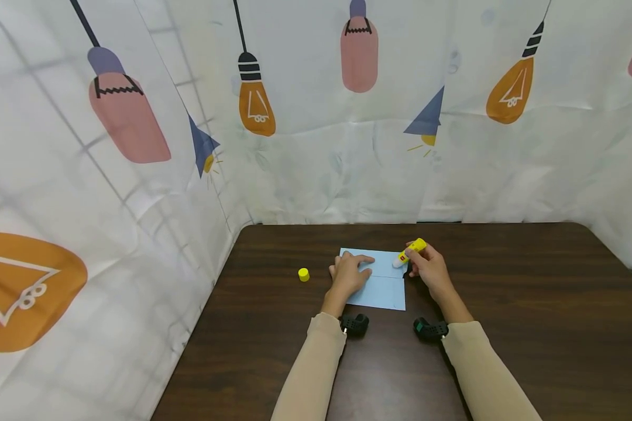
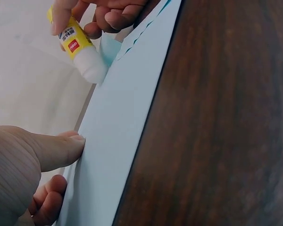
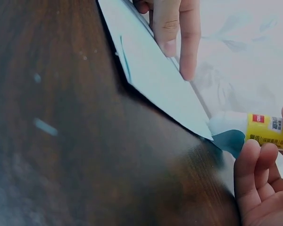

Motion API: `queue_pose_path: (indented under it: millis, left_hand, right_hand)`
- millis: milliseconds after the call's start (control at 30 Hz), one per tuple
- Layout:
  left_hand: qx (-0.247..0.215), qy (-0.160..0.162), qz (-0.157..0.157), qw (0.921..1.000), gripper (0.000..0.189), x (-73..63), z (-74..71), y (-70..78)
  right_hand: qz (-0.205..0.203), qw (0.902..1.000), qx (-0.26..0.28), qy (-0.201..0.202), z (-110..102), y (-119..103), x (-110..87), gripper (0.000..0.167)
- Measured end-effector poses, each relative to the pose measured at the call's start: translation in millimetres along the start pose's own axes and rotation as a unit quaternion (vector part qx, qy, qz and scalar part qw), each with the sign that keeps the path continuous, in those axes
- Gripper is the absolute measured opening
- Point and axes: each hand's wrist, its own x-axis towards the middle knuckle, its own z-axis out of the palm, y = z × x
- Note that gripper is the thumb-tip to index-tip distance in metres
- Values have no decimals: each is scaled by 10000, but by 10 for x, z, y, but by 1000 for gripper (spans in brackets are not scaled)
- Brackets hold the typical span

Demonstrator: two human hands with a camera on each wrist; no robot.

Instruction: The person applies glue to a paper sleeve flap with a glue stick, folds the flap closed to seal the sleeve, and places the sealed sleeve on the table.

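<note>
A light-blue sheet of paper (image 1: pixel 379 294) with a crease across its middle lies on the table. My left hand (image 1: pixel 347 273) rests on its left part, fingers spread and thumb touching the surface. My right hand (image 1: pixel 433 272) holds a yellow and white glue stick (image 1: pixel 417 245) between thumb and fingers, tilted with its white end down at the paper's upper right part. In the left wrist view, the glue stick (image 2: pixel 87 61) meets the paper (image 2: pixel 118 108) near its far edge. The right wrist view shows the paper's corner (image 3: pixel 198 125) beside the glue stick (image 3: pixel 228 123).
A yellow cap (image 1: pixel 304 275) stands on the dark wooden table (image 1: pixel 532 304), left of the paper. A white curtain (image 1: pixel 316 169) printed with lamps hangs behind the table and along its left side. Dark bands with small devices (image 1: pixel 354 325) sit at both wrists.
</note>
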Motion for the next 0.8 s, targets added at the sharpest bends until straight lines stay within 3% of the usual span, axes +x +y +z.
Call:
queue_pose_path:
  millis: [200,800]
  left_hand:
    - [14,1,-8,10000,27,6,4,-8]
    - [57,21,6,10000,27,-1,8,0]
  right_hand:
    - [-102,9999,14,26,16,-93,-93,47]
    - [-104,9998,-135,-44,16,-61,-90,48]
